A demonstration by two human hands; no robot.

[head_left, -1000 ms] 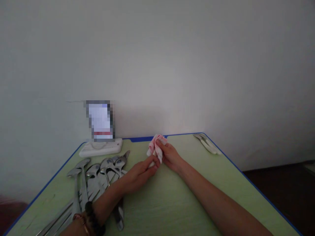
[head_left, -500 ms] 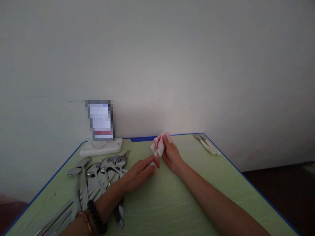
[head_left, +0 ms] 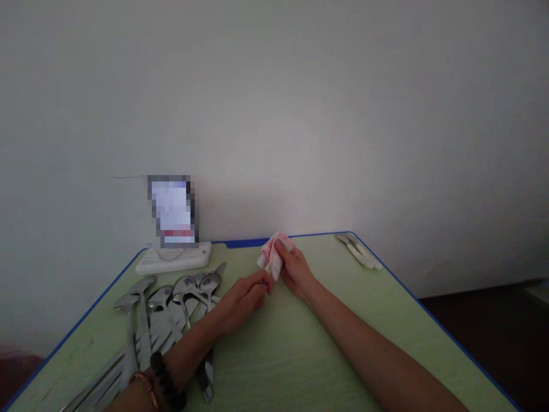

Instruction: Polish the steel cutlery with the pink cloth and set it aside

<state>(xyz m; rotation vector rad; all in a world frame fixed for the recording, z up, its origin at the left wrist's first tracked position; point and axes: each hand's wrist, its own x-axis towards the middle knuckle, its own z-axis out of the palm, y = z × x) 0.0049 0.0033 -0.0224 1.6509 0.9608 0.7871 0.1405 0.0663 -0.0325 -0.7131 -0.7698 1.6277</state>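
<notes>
My right hand [head_left: 295, 268] is closed on a crumpled pink-and-white cloth [head_left: 273, 252] above the far middle of the table, thumb on top. Just left of it and lower, my left hand [head_left: 246, 294] is curled round a pale-handled utensil, its fingers almost touching the cloth. Cloth and fingers hide nearly all of that utensil, so its kind does not show. Under and beside my left forearm lies a heap of metal cutlery, with several spoons [head_left: 160, 297] and a knife [head_left: 221, 269].
Two white-handled forks [head_left: 360, 254] lie at the far right edge of the green table [head_left: 291, 355]. At the far left, a blurred-out phone [head_left: 174, 212] leans near the wall behind a white power strip-like block [head_left: 174, 260]. The wall [head_left: 300, 114] stands right behind the table.
Both hands and the cloth have shifted slightly left. The pale handle that showed at my left fingers is now mostly covered. The view has moved a little too.
</notes>
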